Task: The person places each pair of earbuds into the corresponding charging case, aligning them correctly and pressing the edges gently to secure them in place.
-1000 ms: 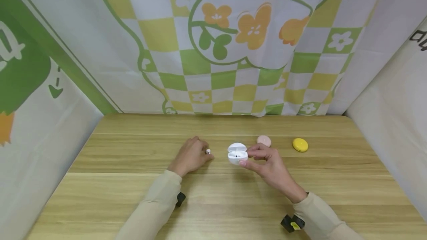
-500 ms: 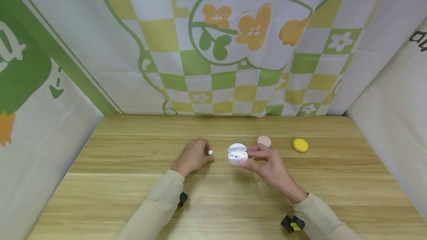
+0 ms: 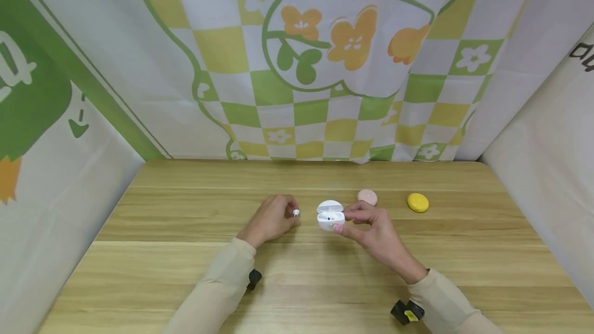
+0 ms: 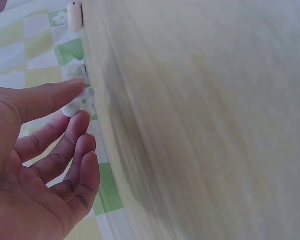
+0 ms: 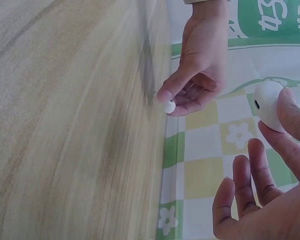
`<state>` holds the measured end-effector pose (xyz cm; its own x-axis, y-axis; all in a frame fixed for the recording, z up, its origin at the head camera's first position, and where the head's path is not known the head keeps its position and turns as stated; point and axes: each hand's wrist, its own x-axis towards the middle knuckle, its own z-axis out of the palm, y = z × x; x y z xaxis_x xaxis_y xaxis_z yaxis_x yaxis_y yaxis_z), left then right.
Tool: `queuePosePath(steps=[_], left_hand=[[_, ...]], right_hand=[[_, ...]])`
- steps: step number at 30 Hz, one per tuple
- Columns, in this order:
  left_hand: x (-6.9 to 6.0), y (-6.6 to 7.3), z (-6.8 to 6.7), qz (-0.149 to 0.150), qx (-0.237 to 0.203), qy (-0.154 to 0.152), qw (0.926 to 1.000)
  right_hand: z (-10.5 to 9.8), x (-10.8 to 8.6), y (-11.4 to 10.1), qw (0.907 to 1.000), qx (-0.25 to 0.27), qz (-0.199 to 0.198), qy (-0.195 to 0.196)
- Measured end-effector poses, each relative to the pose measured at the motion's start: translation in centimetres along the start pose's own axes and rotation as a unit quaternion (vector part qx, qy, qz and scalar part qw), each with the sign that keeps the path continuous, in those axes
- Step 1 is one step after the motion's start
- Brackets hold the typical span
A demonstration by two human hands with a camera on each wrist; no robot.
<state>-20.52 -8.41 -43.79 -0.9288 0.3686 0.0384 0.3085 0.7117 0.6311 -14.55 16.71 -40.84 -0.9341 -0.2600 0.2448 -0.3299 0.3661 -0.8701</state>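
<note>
My left hand (image 3: pixel 274 217) pinches a small white wireless earbud (image 3: pixel 296 213) between thumb and fingers. In the left wrist view the same earbud (image 4: pixel 71 107) shows partly behind the thumb. A white earbud charging case (image 3: pixel 330 222), its lid raised, is held by my right hand (image 3: pixel 373 228) between thumb and fingers. A small dark spot shows inside the case. Only a short gap separates the earbud from the case's left side. In the right wrist view the case (image 5: pixel 268 106) shows its rounded bottom and a dark port slot, while the remaining fingers stretch out free.
A pale pink round case (image 3: pixel 367 196) lies just behind my right hand. Farther right lies a yellow round case (image 3: pixel 418 202). Both sit on the wooden table (image 3: pixel 185 272), whose back edge meets a patterned curtain (image 3: pixel 325 117).
My left hand has shifted slightly right, towards the case, and the earbud has turned between its fingers. The right hand and the case have stayed in place.
</note>
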Motion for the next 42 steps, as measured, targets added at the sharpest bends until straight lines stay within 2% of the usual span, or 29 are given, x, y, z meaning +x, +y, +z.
queuePosePath(steps=[7,16,22,26,31,38,42], left_hand=[[-0.4,0.7,-0.5,0.012,-0.042,0.023,0.9988],[-1.2,1.7,-2.0,0.029,-0.121,0.046,0.9911],[-1.8,2.2,-3.1,0.076,-0.147,0.061,0.9844],[-2.1,2.8,-3.8,0.114,-0.176,0.078,0.9747],[-2.4,4.0,-4.5,0.147,-0.205,0.083,0.9641],[-2.6,6.2,-4.5,0.214,-0.208,0.085,0.9507],[-2.4,6.8,-4.0,0.243,-0.183,0.084,0.9488]], right_hand=[[0.0,0.0,0.0,1.0,0.001,0.0,0.0],[0.1,0.0,-0.1,1.0,0.001,0.001,-0.002],[0.1,0.0,0.0,1.0,0.001,0.003,-0.003],[0.1,0.0,0.1,1.0,0.002,0.003,-0.005],[0.2,0.0,0.0,1.0,0.001,-0.001,-0.01],[0.3,0.1,-0.2,0.9999,0.0,-0.01,-0.013],[0.4,0.1,-0.3,0.9997,0.001,-0.02,-0.015]])
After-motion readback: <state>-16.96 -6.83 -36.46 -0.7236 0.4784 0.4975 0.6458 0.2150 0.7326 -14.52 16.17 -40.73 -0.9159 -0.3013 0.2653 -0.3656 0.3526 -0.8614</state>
